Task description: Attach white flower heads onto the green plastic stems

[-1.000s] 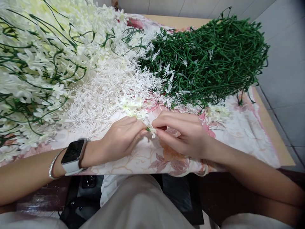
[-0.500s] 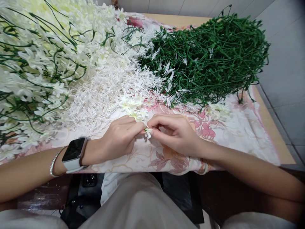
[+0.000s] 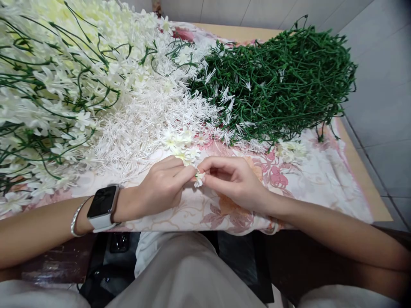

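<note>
A small white artificial flower point(image 3: 198, 179) is pinched between my two hands, just above the cloth. My left hand point(image 3: 165, 184), wearing a watch and a bracelet at the wrist, is closed at the flower's left side; its curled fingers hide what else lies in it. From the right, my right hand point(image 3: 236, 179) grips the petals between thumb and forefinger. Right behind the fingertips lie several loose white-yellow blossoms point(image 3: 180, 143). Farther back spreads a heap of thin white stamen pieces point(image 3: 138, 115).
A big pile of green plastic stems point(image 3: 282, 85) fills the back right. White flowers on green stems point(image 3: 51, 111) are heaped at the left. A floral cloth point(image 3: 330, 184) covers the table; more petals point(image 3: 290, 150) lie at right. Tiled walls point(image 3: 382, 85) border the back and right.
Both hands stay almost in place, with the flower still between the fingertips. The green bit at the flower's base shows less now. The view has shifted slightly.
</note>
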Motion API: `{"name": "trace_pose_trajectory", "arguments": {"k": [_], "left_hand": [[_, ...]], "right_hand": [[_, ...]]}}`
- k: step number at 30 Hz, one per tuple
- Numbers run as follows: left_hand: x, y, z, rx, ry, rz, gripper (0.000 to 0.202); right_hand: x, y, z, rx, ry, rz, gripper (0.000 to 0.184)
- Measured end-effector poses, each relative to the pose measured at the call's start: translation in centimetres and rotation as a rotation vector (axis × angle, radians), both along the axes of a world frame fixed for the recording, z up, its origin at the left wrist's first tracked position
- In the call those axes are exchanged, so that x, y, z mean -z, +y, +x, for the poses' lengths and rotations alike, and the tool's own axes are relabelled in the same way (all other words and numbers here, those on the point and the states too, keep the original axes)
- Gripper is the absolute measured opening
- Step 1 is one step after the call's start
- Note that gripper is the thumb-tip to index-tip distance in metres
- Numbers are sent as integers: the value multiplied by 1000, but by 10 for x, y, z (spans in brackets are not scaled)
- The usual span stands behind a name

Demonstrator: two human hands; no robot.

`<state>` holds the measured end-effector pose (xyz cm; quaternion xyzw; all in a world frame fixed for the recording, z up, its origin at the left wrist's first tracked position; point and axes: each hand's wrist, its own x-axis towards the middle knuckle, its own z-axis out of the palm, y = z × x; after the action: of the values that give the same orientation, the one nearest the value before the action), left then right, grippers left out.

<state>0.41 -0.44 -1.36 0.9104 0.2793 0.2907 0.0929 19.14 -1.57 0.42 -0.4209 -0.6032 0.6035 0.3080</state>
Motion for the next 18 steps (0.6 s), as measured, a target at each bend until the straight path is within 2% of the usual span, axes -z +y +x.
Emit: {"name": "trace_pose_trajectory", "arguments": {"k": [7, 10, 12, 18], "left_hand": [[1, 0, -1, -12, -3, 16, 24], [0, 0, 0, -18, -26, -30, 23], [-2, 1, 1, -29, -72, -125, 21], [-6, 1, -1, -71, -244, -474, 24]], "right_hand": [[4, -5, -3, 34, -145, 383, 8], [4, -4, -3, 59, -168, 481, 9], [2, -1, -2, 70, -149, 443, 8], [-6, 11, 6, 61, 13, 165, 7]]}}
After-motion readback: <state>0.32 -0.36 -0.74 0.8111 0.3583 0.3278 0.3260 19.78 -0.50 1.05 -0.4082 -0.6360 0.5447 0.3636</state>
